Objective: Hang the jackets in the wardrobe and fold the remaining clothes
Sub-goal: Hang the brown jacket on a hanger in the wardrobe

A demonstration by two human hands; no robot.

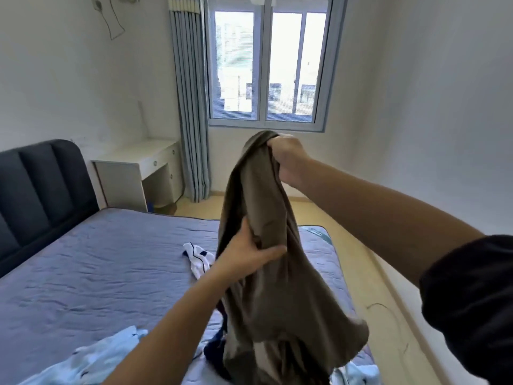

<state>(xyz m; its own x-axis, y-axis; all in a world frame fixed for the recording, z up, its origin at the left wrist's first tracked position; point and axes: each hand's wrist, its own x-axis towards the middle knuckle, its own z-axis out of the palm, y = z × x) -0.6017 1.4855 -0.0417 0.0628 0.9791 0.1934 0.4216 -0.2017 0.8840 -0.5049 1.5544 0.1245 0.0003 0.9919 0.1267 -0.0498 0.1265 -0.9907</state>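
Right hand (288,162): clenched on top of garment (277,301).
Left hand (247,257): grasps its middle.
Bed (97,259): holds white top (198,258), blue cloth (97,357), dark cloth (215,354).

1. A home bedroom: a wide bed with a blue-grey quilted cover (97,259) and a dark padded headboard (41,184).
2. A white desk with drawers (133,162) stands beyond the bed's head corner.
3. A striped grey-blue curtain (191,107) hangs beside a white-framed window (263,65).
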